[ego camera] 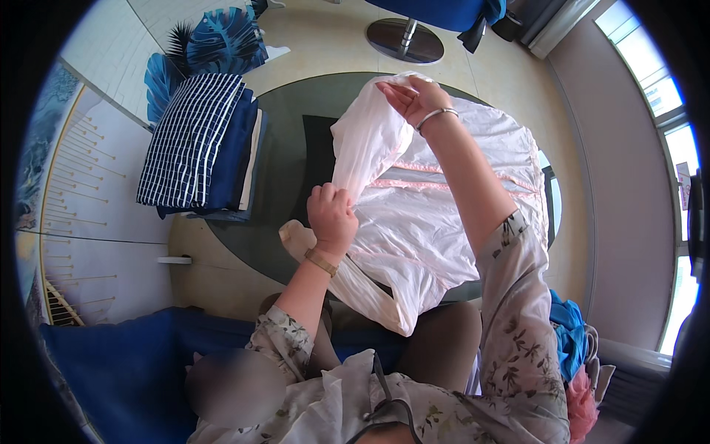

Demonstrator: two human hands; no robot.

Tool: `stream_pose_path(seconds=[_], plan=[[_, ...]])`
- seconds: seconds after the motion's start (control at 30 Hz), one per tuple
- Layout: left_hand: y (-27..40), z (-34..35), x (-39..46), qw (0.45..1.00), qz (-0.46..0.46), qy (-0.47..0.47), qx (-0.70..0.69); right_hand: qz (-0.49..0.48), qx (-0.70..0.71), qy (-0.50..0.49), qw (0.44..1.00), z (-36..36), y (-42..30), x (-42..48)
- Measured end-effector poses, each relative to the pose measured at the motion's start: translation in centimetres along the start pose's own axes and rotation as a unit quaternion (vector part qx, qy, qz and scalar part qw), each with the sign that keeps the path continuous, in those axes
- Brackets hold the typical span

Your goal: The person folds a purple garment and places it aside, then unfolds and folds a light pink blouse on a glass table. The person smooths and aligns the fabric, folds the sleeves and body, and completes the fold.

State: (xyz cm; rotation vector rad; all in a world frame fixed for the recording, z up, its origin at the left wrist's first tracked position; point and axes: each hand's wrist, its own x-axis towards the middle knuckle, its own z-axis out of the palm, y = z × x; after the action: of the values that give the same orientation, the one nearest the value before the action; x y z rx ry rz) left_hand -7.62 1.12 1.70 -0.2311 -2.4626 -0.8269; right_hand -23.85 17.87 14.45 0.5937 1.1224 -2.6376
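A thin, pale pink zip jacket (405, 222) with darker pink zipper edging lies spread over a dark oval table (283, 94). My left hand (333, 213) is closed on one sleeve, which runs upward from the fist. At the upper end of that raised cloth is my right hand (419, 100), palm partly turned up, its fingers and thumb against the fabric. Whether they pinch it is unclear. The other sleeve (369, 294) hangs over the near table edge towards my knees, its cuff end beside my left wrist.
To the left stands a stack of folded clothes (191, 144), blue-and-white checked cloth on top. A black flat piece (319, 161) lies partly under the jacket. Beyond the table is a blue chair with a round metal base (405, 41). Blue and pink cloths (571, 333) are heaped at my right.
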Motion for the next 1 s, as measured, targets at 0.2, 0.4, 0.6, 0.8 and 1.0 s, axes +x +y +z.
stream_pose_path(seconds=[0.2,0.4,0.6,0.8,1.0], plan=[[1.3,-0.3,1.0,0.988,-0.003,0.088,-0.13,-0.002,-0.089,0.021,0.996,0.1,0.5,-0.4],[-0.3,-0.1,0.5,0.982,-0.122,-0.001,-0.141,-0.025,-0.144,-0.113,0.983,-1.2,-0.2,-3.0],[-0.7,0.1,0.6,0.967,-0.201,-0.043,-0.149,-0.05,-0.291,-0.095,0.951,-11.2,-2.4,-7.4],[-0.2,-0.1,0.6,0.981,-0.096,-0.106,-0.132,-0.015,-0.428,0.099,0.898,-19.5,1.3,-7.6],[-0.8,0.6,0.4,0.967,-0.113,-0.049,-0.221,-0.201,-0.355,0.055,0.911,-18.1,3.0,-9.2]])
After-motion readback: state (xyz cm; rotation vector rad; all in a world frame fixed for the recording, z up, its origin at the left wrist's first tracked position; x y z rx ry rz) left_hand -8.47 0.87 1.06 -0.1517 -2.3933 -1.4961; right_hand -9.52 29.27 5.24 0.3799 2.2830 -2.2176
